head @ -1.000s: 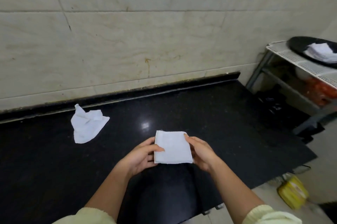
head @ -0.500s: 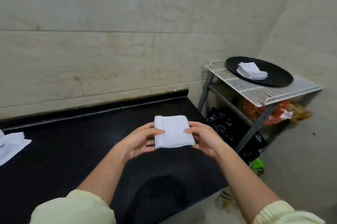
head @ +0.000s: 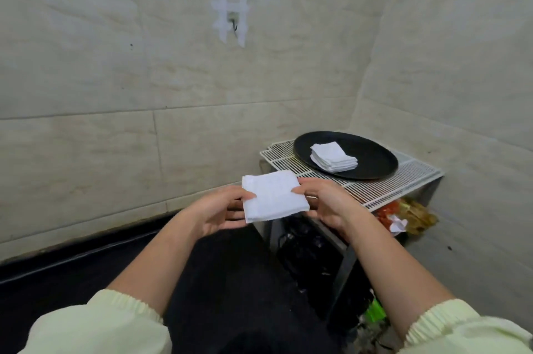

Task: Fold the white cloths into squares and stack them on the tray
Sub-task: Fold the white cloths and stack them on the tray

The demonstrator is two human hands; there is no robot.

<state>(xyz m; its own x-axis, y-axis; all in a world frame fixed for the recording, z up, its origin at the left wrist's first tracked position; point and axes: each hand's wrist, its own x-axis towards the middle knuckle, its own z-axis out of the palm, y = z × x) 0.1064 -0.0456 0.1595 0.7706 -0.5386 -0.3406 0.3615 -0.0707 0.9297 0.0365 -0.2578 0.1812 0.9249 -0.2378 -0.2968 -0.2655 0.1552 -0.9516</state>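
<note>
White folded cloth (head: pixel 274 196) flat, near-square | left hand (head: pixel 219 213), right hand (head: pixel 331 203) pinching edges

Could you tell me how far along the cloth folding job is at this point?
Done: a stack of folded cloths already sits on the black tray. In hand: one more folded cloth, held between the left hand and right hand, short of the tray. Left: placing it on the stack; no unfolded cloths are in view now.
</note>
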